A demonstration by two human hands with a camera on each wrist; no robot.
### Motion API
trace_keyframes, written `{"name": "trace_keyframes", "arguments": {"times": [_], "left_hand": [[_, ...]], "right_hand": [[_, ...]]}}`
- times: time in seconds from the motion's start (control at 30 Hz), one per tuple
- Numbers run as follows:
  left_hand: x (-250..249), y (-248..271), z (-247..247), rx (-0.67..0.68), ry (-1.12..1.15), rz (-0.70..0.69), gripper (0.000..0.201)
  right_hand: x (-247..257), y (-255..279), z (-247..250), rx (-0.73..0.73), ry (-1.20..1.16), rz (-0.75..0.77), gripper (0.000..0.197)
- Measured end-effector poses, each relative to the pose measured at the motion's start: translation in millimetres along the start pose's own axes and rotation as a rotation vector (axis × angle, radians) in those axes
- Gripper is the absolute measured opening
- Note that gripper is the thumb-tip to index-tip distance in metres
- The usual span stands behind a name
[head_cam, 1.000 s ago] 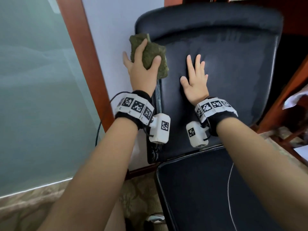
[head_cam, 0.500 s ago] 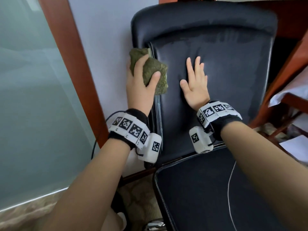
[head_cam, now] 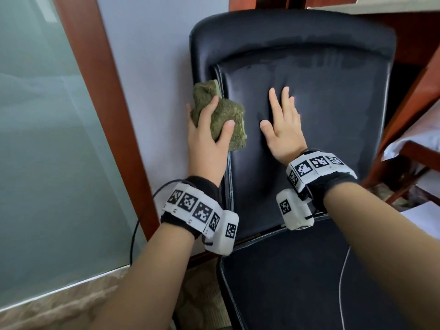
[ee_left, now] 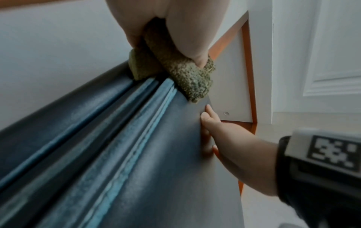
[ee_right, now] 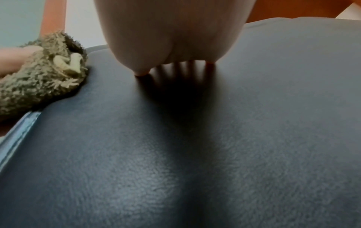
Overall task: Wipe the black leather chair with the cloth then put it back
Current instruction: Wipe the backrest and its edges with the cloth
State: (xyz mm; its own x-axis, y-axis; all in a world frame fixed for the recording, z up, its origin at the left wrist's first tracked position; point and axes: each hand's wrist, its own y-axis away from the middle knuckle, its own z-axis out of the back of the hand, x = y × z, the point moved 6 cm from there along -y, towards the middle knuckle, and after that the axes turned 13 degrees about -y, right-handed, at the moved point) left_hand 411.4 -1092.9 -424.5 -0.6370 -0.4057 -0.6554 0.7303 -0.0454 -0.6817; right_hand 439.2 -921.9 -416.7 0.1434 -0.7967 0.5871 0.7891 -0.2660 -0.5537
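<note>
Cloth, bunched in our left hand, presses the chair backrest's nine-o'clock seam; our right hand braces flat, fingers straight. We should keep pressure even along the stitching.

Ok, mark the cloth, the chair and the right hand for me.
cloth (head_cam: 226,116), head view, on the green pile between finger and thumb.
chair (head_cam: 333,96), head view, on the bare backrest panel.
right hand (head_cam: 284,126), head view, on the back of the hand, flat on the backrest.

Soft daylight, dull sheen on the chair leather — wrist views blurred, edges bowed, a dark hand-shadow.
</note>
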Motion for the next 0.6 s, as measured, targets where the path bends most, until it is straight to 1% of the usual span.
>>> {"name": "trace_keyframes", "arguments": {"times": [0.13, 0.3, 0.37, 0.43, 0.5, 0.53, 0.6], "left_hand": [[-9, -13, 8, 0.013, -0.078, -0.036, 0.049], [-44, -38, 28, -0.069, -0.084, -0.195, 0.052], [-54, -41, 29, -0.064, -0.114, -0.249, 0.050], [-56, -44, 24, -0.043, -0.253, -0.278, 0.046], [-52, -44, 19, -0.087, -0.488, -0.296, 0.046], [-51, -43, 17, -0.118, -0.577, -0.313, 0.048], [-51, -41, 13, -0.143, -0.665, -0.340, 0.055]], "right_hand": [[0, 0, -1, 0.005, -0.004, 0.004, 0.060], [-1, 0, 1, 0.008, -0.006, 0.010, 0.060], [-1, 0, 1, 0.014, -0.005, 0.013, 0.060], [-1, 0, 2, 0.016, -0.005, 0.014, 0.060], [-1, 0, 1, 0.025, -0.002, 0.016, 0.059], [-2, 0, 0, 0.028, 0.006, 0.017, 0.059], [-1, -1, 0, 0.026, 0.020, 0.021, 0.061]]}}
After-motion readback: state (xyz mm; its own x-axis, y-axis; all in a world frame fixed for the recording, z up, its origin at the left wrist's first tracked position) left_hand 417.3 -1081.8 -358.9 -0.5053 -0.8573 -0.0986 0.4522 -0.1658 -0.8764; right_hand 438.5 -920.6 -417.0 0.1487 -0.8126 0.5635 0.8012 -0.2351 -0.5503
